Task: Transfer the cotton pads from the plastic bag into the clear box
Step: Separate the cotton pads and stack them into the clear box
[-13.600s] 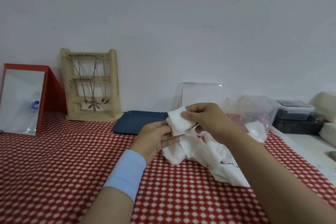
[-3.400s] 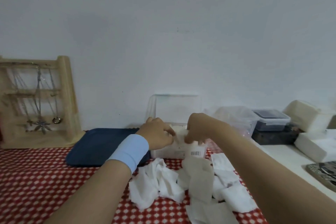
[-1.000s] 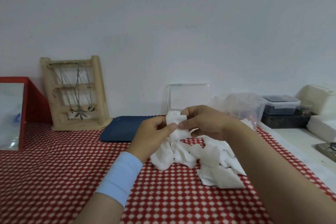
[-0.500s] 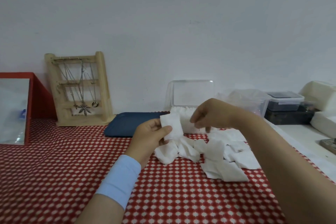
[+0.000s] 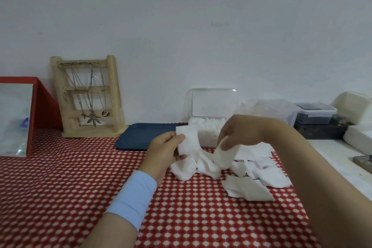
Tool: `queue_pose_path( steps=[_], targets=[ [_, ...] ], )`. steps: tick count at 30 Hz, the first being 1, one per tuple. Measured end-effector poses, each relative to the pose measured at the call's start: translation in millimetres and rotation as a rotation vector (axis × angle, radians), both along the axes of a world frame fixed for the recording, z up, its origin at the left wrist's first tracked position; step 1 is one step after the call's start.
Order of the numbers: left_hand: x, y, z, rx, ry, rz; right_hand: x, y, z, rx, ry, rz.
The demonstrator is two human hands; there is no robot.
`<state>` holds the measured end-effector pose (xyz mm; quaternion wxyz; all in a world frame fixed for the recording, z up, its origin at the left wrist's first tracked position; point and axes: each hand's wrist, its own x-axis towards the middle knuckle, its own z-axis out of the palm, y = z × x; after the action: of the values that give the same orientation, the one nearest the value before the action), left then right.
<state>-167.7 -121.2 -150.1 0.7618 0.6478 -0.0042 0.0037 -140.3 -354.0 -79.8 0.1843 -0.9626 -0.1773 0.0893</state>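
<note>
Cotton pad (image 5: 188, 140) | pinched in left fingers (image 5: 179, 138) | right fingers (image 5: 225, 134) pinch second pad (image 5: 223, 156) at pile (image 5: 251, 186)

My right hand (image 5: 241, 133) covers part of the clear box (image 5: 213, 102) and plastic bag (image 5: 265, 106); the left edge cuts off the mirror (image 5: 14, 119), the right a dark object (image 5: 363, 162).
</note>
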Motion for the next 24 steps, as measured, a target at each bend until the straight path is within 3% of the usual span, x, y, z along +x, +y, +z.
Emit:
queue_pose_path(
  steps=[4,8,19,24],
  targets=[
    [-1.3,1.6,1.2,0.025,-0.001,0.027,-11.2,11.6,7.0,0.397,0.004,0.095],
    [-4.2,-0.9,4.4,0.083,0.007,-0.01,-13.8,29.3,8.8,0.497,-0.036,0.155],
    [-7.3,-3.4,9.4,-0.07,0.088,-0.136,-9.7,54.9,-3.6,0.312,-0.283,0.048],
    [-8.4,2.7,6.2,0.102,-0.016,-0.201,-9.3,51.6,-5.5,0.363,-0.22,0.007]
  ],
)
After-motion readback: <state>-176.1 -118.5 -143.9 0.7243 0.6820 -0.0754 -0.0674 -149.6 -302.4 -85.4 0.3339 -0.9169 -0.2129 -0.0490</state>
